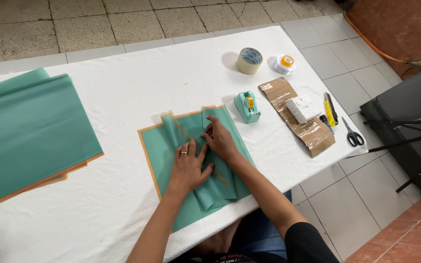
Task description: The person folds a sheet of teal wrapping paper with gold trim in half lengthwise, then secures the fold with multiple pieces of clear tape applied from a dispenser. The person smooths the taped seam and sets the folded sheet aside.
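Folding in hand: left hand (188,168) lies flat and right hand (219,139) pinches a pleat in the teal sheet (164,151) (mid-table (123,87), near edge); next, crease needs firm pressing.

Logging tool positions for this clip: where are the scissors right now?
In the head view, the scissors lie near the table's right edge, just right of the cardboard strip and below the yellow cutter, far from both hands.
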